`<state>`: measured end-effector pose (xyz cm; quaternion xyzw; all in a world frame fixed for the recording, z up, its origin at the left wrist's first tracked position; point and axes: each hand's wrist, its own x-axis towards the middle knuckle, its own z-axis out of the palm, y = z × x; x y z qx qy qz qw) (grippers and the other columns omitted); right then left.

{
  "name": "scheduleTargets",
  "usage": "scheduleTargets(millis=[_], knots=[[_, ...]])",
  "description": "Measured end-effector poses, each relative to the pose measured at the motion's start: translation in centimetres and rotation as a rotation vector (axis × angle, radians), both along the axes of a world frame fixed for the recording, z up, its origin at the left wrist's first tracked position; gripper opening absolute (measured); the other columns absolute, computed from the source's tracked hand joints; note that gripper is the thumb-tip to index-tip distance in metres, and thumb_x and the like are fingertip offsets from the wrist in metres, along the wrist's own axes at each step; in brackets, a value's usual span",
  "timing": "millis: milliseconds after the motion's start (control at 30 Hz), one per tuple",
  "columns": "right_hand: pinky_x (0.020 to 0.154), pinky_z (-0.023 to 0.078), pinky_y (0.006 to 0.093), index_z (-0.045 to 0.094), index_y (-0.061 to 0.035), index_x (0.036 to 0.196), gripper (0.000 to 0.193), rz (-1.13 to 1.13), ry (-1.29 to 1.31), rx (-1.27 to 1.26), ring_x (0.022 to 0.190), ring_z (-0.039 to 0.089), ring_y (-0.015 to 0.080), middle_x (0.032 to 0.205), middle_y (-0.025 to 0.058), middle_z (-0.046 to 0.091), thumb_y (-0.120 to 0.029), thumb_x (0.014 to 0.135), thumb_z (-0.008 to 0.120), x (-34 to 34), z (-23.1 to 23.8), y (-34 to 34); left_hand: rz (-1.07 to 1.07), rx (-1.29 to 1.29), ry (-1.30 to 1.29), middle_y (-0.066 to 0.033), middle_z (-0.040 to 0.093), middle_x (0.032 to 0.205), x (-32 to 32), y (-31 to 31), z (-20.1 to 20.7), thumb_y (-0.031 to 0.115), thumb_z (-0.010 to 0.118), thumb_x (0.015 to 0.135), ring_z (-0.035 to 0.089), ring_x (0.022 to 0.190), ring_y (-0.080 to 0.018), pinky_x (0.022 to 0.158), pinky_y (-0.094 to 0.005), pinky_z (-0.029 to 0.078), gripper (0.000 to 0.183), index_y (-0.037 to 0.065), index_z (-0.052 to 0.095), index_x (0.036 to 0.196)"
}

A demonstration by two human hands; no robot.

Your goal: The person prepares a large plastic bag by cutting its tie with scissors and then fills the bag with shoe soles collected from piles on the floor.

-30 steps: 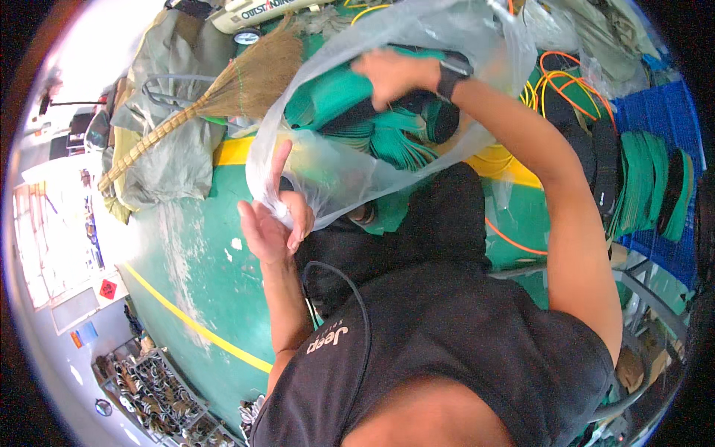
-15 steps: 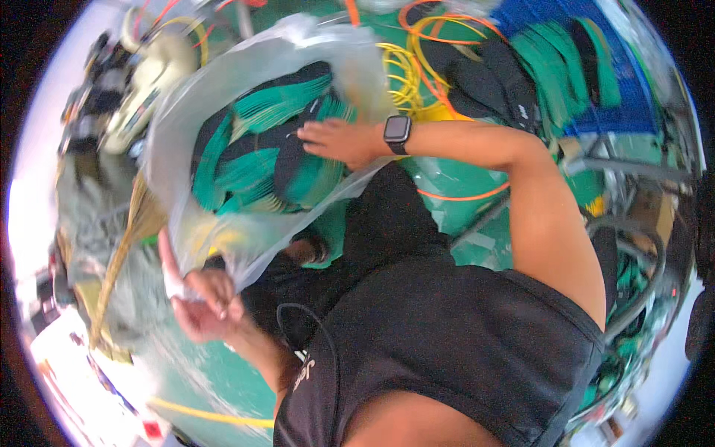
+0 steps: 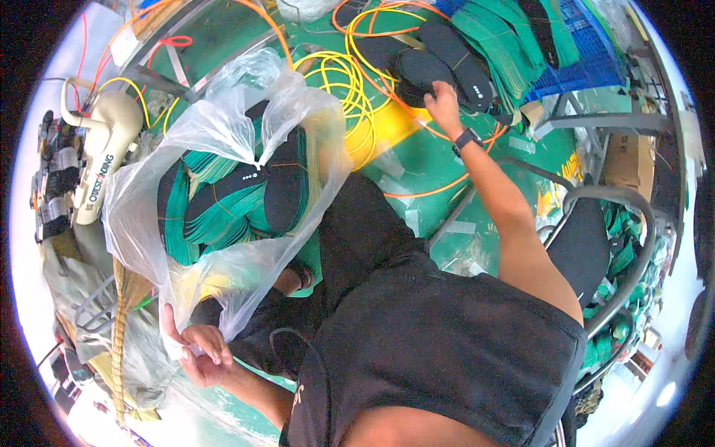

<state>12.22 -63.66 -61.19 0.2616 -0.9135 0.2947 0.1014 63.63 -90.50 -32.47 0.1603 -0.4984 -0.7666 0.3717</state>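
A large clear plastic bag [image 3: 134, 186] stands wide at the left, its rim gathered into a point near the middle. Inside lie several tied bundles of black and green shoe insoles [image 3: 223, 212]. My left hand [image 3: 205, 356] holds the bag's near edge, index finger stretched out and the others curled. My right hand [image 3: 445, 110], wearing a watch, is at the near edge of a bundle of black insoles [image 3: 456, 63] on the far right. Its fingers look parted, and whether they touch the bundle is unclear.
Beyond the bag lie coiled yellow hose [image 3: 335, 82] and an orange hose [image 3: 275, 30]. Green insole stacks [image 3: 495, 45] rest by a blue mat [image 3: 581, 59]. A metal frame [image 3: 633, 261] curves at my right. A cream machine [image 3: 104, 156] stands at the far left.
My right hand has left the insoles in the bag and swung right to the black bundle outside it. My left hand stays at the bag's edge. The view has shifted.
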Motion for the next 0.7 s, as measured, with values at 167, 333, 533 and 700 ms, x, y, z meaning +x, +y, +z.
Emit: scheduleTargets(millis=[167,333,533,700], knots=[[0.084,0.042,0.0438,0.056,0.003,0.102,0.034,0.24,0.076,0.112,0.096,0.052,0.0374,0.099,0.0222,0.057,-0.017,0.074,0.062,-4.4,-1.5,-6.9,0.08,-0.044,-0.165,-0.0042,0.046,0.053,0.7,-1.3,-2.0,0.016,0.047,0.089,0.038,0.036,-0.0097,0.038,-0.0173,0.039,0.054,-0.011,0.029,0.132],[0.093,0.039,0.0416,0.058,-0.0018,0.111,0.046,0.179,0.041,0.572,0.104,0.05,0.0379,0.112,0.0211,0.056,-0.024,0.072,0.068,-12.9,-2.8,-13.6,0.133,0.004,-0.273,-0.003,0.044,0.051,0.7,-2.5,-2.9,0.017,0.047,0.089,0.036,0.036,-0.008,0.035,-0.019,0.031,0.048,-0.009,0.036,0.129],[0.1,0.035,0.0466,0.036,-0.0138,0.137,0.099,0.206,-0.365,1.068,0.12,0.045,0.0375,0.133,0.0193,0.046,-0.057,0.057,0.075,-20.3,-5.9,-14.5,0.215,0.212,-0.422,-0.0043,0.044,0.048,-0.2,-3.3,-3.6,0.019,0.045,0.09,0.032,0.033,-0.0075,0.033,-0.019,0.028,0.049,-0.008,0.035,0.13],[0.104,0.031,0.0492,0.03,0.0,0.138,0.123,0.105,-0.358,0.9,0.125,0.04,0.0359,0.138,0.0204,0.038,-0.072,0.048,0.071,-23.3,-10.5,-12.6,0.185,0.3,-0.511,-0.0047,0.043,0.049,-1.0,-4.3,-4.2,0.025,0.041,0.093,0.032,0.032,-0.0088,0.033,-0.0194,0.031,0.05,-0.008,0.034,0.13]])
